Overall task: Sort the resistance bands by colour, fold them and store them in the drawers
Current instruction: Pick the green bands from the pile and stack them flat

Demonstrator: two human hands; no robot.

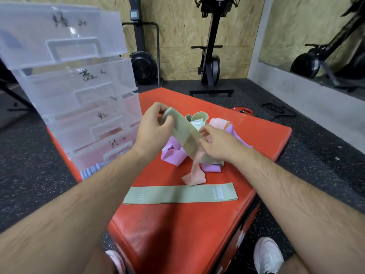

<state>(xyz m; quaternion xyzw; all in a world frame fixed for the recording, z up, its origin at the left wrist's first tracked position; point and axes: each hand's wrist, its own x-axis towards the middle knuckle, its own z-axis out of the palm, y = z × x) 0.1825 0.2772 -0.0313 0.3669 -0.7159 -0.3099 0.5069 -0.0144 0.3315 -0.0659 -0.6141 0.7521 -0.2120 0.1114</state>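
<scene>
Head view, left hand and right hand pinching one green band, one flat green band nearer, four drawers

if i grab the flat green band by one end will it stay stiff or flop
Probably floppy: the matching held green band, pinched by the left hand and right hand, curves limply. Likely light: the flat green band looks thin, lying flush on the red box. Unlikely to roll.

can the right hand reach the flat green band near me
Probably yes: the flat green band lies uncovered on the red box near the right hand, though that hand is busy pinching the held green band.
</scene>
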